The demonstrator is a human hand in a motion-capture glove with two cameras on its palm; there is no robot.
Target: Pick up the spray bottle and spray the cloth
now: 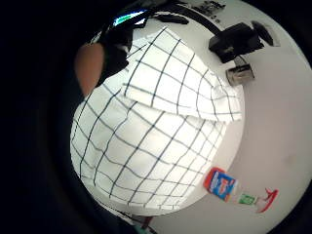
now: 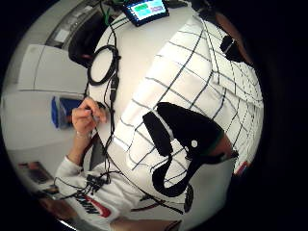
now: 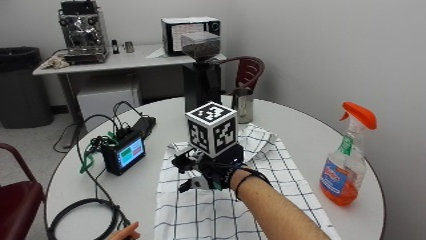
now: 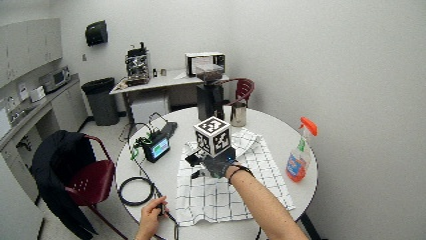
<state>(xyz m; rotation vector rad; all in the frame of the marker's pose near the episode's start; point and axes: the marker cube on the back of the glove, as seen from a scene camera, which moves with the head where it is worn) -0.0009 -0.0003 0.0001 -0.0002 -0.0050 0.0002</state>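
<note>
A white cloth [image 3: 266, 200] with a dark grid lies spread on the round white table [image 3: 299, 130], its far corner folded over. The spray bottle [image 3: 346, 160], clear with orange liquid and an orange trigger, stands upright at the table's right side, apart from the cloth's edge. My gloved right hand [image 3: 213, 172] hovers over the middle of the cloth, well left of the bottle, fingers relaxed and holding nothing. The little finger side palm view shows the cloth [image 1: 146, 146] close below and the bottle [image 1: 222, 185] off beside it. In the thumb side palm view the cloth [image 2: 192, 82] shows behind my thumb.
A small screen device [image 3: 125, 154] with cables [image 3: 80, 215] sits left of the cloth. A metal cup [image 3: 243, 107] and a black stand [image 3: 203, 80] are at the table's far side. The bare left hand [image 3: 123, 234] holds a cable at the front edge.
</note>
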